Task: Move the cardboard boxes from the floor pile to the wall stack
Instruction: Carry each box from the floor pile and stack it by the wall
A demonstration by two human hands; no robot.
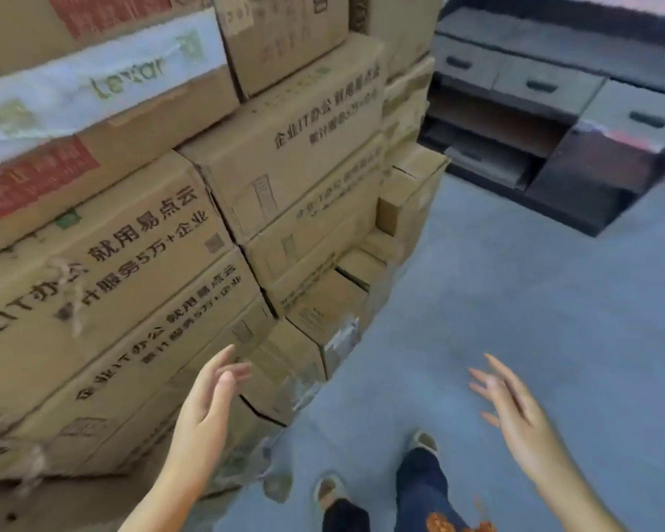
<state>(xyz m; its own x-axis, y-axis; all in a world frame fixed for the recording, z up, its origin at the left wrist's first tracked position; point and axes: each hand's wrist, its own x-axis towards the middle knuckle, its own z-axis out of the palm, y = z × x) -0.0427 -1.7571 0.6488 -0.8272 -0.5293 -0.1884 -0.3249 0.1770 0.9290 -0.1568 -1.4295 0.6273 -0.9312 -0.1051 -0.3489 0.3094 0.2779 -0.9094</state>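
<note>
A tall stack of brown cardboard boxes [139, 240] with dark printed characters fills the left and centre of the head view. One upper box carries a white wrap [93, 86] with green lettering and red labels. Smaller boxes [323, 316] sit stepped at the stack's lower right corner. My left hand [212, 397] hovers in front of the lowest boxes, fingers straight and spread, holding nothing. My right hand [511, 408] is out over the bare floor to the right, fingers straight, also empty. Neither hand touches a box.
A grey floor [496, 293] spreads to the right of the stack. A dark desk unit [553, 120] with drawers and open shelves stands at the back right. My feet in light shoes [423, 443] and dark trousers show at the bottom.
</note>
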